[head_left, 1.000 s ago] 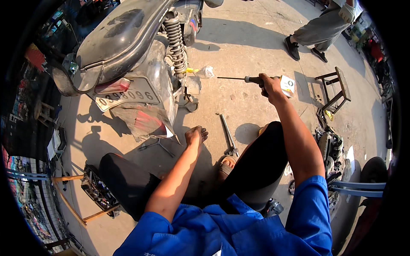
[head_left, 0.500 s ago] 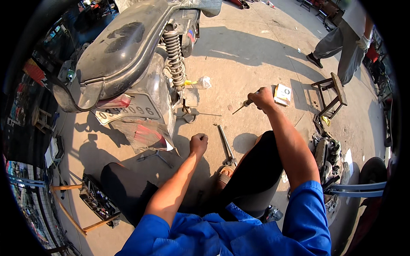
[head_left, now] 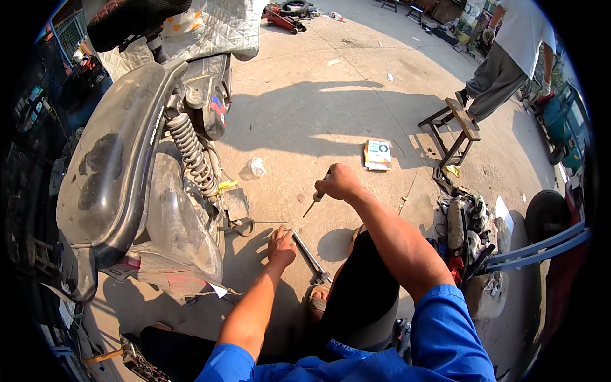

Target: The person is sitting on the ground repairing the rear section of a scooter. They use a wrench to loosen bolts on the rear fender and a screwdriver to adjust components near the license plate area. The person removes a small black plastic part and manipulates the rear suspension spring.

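My right hand grips a screwdriver whose shaft points down and left toward the concrete. My left hand rests flat on the ground, fingers spread, holding nothing. A long metal wrench lies on the ground just right of that hand. The rear of a grey scooter stands to the left, with its coil shock absorber and dusty mudguard exposed. My knees in dark trousers are bent below both arms.
A small white box lies on the concrete beyond my right hand. A low wooden stool stands farther right, with another person walking behind it. A crumpled plastic bag sits near the scooter. Engine parts are piled at right.
My right hand pulled the screwdriver back from its far reach and tipped it downward. The left hand stayed on the ground. The view tilted up, and the scooter now sits lower left.
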Demonstrator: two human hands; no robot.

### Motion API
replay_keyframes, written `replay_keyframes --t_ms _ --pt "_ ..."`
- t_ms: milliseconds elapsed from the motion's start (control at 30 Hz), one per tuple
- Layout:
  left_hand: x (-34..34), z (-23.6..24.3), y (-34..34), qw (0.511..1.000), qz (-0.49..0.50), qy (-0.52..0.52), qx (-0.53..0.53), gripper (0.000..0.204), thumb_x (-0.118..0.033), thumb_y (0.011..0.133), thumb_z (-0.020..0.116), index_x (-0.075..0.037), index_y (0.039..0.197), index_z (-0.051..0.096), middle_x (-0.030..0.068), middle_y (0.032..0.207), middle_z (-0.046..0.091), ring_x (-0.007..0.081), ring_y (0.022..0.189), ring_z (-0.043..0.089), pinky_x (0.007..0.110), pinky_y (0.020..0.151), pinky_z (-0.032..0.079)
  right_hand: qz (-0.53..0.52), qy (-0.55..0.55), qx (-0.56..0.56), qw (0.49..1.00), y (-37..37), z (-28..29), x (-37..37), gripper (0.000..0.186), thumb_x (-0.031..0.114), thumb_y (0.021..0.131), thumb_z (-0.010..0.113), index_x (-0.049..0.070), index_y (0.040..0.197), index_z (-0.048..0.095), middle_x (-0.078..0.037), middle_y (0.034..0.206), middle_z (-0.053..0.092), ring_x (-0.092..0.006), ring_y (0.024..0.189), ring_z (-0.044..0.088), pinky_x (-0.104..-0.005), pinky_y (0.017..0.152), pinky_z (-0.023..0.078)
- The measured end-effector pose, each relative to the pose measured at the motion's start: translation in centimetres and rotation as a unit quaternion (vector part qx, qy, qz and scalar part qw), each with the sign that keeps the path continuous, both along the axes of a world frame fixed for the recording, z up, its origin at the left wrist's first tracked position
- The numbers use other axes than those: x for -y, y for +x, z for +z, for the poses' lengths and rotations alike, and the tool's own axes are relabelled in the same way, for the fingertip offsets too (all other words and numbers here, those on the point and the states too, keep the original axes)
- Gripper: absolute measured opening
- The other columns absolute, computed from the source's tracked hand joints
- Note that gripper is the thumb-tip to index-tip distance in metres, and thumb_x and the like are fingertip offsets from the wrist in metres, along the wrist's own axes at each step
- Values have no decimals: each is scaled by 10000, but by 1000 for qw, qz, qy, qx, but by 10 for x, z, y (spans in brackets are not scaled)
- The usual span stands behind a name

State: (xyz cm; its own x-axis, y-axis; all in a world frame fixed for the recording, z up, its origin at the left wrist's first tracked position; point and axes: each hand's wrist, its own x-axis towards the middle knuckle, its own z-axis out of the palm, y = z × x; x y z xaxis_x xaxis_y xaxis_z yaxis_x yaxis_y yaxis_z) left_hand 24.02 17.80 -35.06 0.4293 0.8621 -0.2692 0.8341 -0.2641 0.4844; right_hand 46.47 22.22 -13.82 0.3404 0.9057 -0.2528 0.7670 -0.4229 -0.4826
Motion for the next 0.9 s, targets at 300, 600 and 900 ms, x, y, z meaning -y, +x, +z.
replay_keyframes --t_ms 300,600,900 --pt "-14 7 13 996 -31 -51 -62 456 -195 868 604 -84 1304 525 62 1508 296 268 1392 253 408 1125 279 11 -9 -4 1000 -1 -11 -9 352 323 647 664 -9 759 697 -213 777 678 -344 741 671 -408 682 533" --pt "-14 8 19 991 -53 -62 -107 437 -241 916 581 -65 1308 500 28 1456 310 241 1356 289 402 1128 288 18 9 -11 1000 -9 -6 -13 338 294 646 672 -36 718 679 -232 759 667 -347 719 666 -412 660 537" --pt "-16 25 28 981 41 -143 -121 333 -147 905 591 -46 1220 556 47 1395 338 249 1306 347 413 1050 409 19 17 -14 1000 -12 -5 -12 308 284 663 672 -19 711 694 -212 764 680 -337 721 672 -400 673 544"
